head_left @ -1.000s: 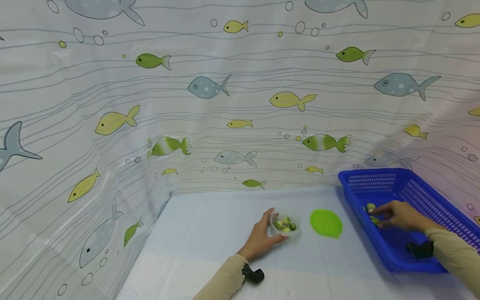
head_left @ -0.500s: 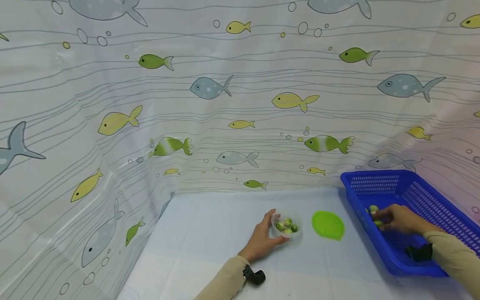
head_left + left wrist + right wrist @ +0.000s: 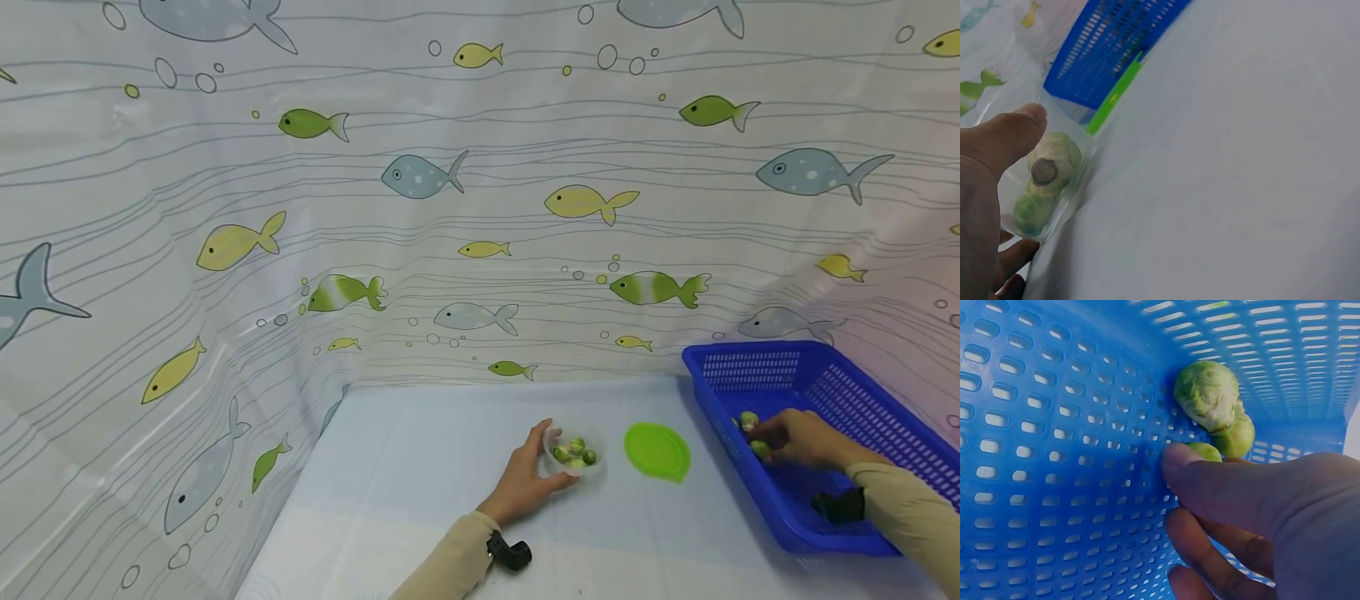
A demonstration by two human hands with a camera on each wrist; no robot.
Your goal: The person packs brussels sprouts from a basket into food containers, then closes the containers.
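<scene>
On the table, a small clear plastic container [image 3: 597, 461] with several Brussels sprouts [image 3: 575, 452] in it is gripped by my left hand [image 3: 523, 482]. The left wrist view has the thumb [image 3: 1013, 137] along its near side and the other fingers round the bottom edge. Inside the blue basket [image 3: 750, 500], my right hand [image 3: 806, 442] pinches a Brussels sprout [image 3: 1205, 451] between thumb and fingers, close to the side wall. Part of that sprout is hidden behind the thumb. Just beyond it lie other sprouts [image 3: 1207, 394] against the wall.
A bright green lid [image 3: 657, 451] lies flat between the container and the basket. The white table [image 3: 420, 442] meets a fish-print curtain [image 3: 480, 283] at the back and left. A black wrist camera [image 3: 510, 552] sits on the left sleeve.
My right fingers have closed in on the sprout near the basket wall and it has shifted slightly. The left hand keeps its hold on the container. The head view has shifted slightly.
</scene>
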